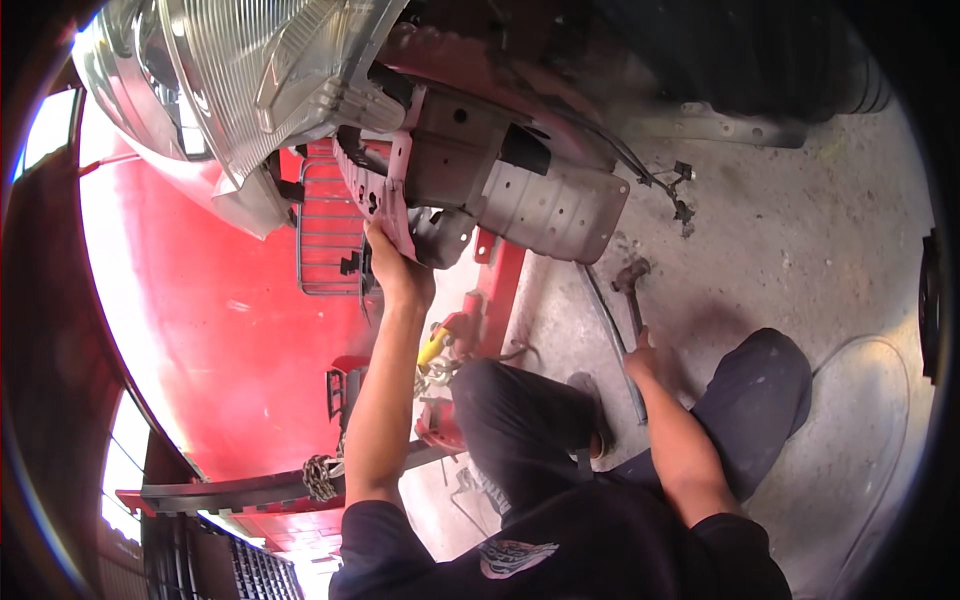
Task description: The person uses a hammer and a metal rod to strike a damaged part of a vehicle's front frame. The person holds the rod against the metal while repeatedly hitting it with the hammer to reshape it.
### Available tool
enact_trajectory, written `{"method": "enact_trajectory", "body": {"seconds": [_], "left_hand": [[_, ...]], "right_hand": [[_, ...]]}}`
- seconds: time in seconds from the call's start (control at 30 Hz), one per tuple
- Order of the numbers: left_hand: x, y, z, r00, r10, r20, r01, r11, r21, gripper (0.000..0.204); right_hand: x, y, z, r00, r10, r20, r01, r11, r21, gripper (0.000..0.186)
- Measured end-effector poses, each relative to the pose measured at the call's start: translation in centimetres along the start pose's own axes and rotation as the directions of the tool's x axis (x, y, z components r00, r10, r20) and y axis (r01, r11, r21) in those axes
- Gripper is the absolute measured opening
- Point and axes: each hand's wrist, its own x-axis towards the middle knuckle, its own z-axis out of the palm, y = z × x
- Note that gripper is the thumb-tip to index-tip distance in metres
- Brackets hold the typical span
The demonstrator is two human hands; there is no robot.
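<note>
My left hand (400,280) reaches up and grips the lower edge of a perforated grey metal bracket (372,190) at the car's front end. Its thumb shows on the near side, while most of the fingers are hidden behind the metal. Beside the bracket, a ribbed grey metal panel (550,207) with small holes juts out to the right. Down low on the right, my right hand (642,358) is closed round the handle of a hammer (632,280). The hammer's head points away from me, near the concrete floor and apart from the metal panel.
A large clear headlight (270,80) hangs at the upper left. Below it is a black wire grille (330,230) against a red surface (220,300). A red stand (500,300) with chain and a yellow part rises by my knee. A dark hose (608,325) lies on the floor.
</note>
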Motion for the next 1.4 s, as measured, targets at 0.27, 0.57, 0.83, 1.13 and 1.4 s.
{"method": "enact_trajectory", "body": {"seconds": [0.27,0.57,0.83,1.13,1.4], "left_hand": [[1.0,-0.2,-0.5,0.993,0.082,0.083,-0.094,0.983,0.156,0.044],[-1.6,1.6,1.1,0.971,0.035,0.236,-0.117,0.932,0.342,0.053],[-1.1,0.1,2.6,0.962,0.047,0.27,-0.147,0.919,0.365,0.046],[-0.8,0.1,2.2,0.984,0.056,0.169,-0.099,0.962,0.253,0.047],[-0.7,0.0,2.0,0.979,0.011,0.206,-0.053,0.979,0.198,0.048]], "right_hand": [[1.6,-0.1,-5.6,0.995,0.054,-0.089,-0.073,0.973,-0.217,0.057],[1.6,-0.6,-2.0,0.942,-0.122,-0.314,0.028,0.957,-0.287,0.051],[0.1,-3.8,0.2,0.951,-0.26,-0.166,0.257,0.966,-0.039,0.041],[0.0,-3.9,-0.5,0.981,-0.181,-0.067,0.188,0.976,0.114,0.039],[1.2,-2.7,-1.3,0.986,-0.167,-0.006,0.165,0.97,0.178,0.038]]}}
